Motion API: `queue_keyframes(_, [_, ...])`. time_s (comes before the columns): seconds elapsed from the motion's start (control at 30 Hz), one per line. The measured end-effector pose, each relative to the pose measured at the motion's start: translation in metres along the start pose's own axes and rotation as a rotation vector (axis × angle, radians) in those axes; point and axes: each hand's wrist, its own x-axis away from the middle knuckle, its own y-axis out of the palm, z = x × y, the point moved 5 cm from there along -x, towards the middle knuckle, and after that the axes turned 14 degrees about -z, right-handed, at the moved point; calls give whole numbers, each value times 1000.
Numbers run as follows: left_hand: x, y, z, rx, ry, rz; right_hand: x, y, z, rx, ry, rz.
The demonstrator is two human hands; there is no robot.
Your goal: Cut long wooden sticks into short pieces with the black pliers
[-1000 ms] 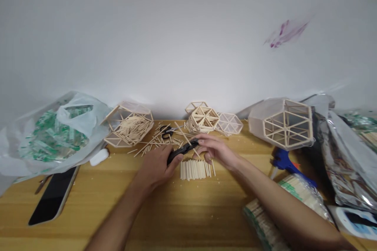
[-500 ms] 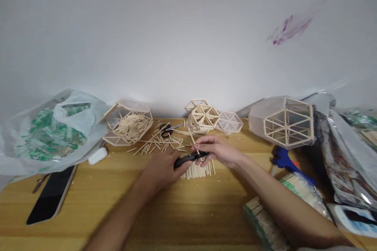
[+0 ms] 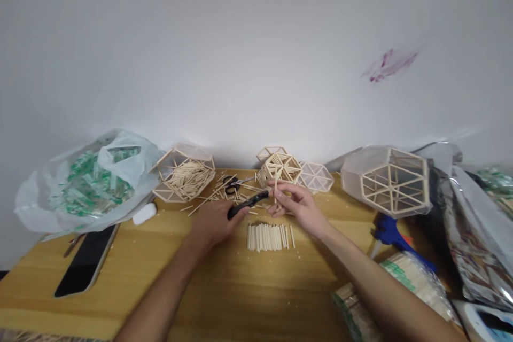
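My left hand (image 3: 214, 220) is closed round black cutters (image 3: 248, 203) whose tip points right toward my other hand. My right hand (image 3: 297, 206) pinches a thin wooden stick (image 3: 275, 190) held nearly upright, just right of the cutter tip. A neat row of cut sticks (image 3: 269, 236) lies on the wooden table (image 3: 240, 288) just in front of both hands. Loose sticks and a small pair of scissors (image 3: 233, 184) lie behind my left hand.
Stick-frame models stand along the wall: one filled with sticks (image 3: 182, 178), a stacked one (image 3: 279, 166), a flat one (image 3: 316, 176), a large one (image 3: 390, 180). A plastic bag (image 3: 88, 187) and phone (image 3: 86, 260) lie left; a blue glue gun (image 3: 390, 232) and stick packs (image 3: 409, 278) right.
Both hands have moved farther from me, off the row of cut sticks. The stick in my right hand went from slanted to nearly upright. The view has tilted.
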Motion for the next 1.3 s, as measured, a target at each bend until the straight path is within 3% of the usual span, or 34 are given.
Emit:
queue_keyframes(0.2, [-8,-28,-1,239,28,74,5,11,-23,-15,-78,35])
queue_keyframes(0.37, [-13,-50,2,583,47,118,4,9,-25,-31,36,7])
queue_keyframes(0.47, [-21,-54,7,853,35,65,2,13,-23,-3,124,-77])
queue_keyframes(0.57, [-28,-56,18,972,60,21,3,19,-22,11,178,-119])
queue_keyframes(0.73, [-31,-54,28,888,90,-3,14,23,-23,56,205,-102])
queue_keyframes(0.9, [-31,-53,22,888,114,-3,32,15,-22,-3,113,25])
queue_keyframes(1.03, [-29,-75,26,794,215,11,46,13,-17,-25,61,120])
queue_keyframes(1.17, [-21,-104,36,558,385,40,63,14,-14,40,15,227])
queue_keyframes(1.3, [-15,-114,37,283,475,62,72,18,-12,-37,-15,266])
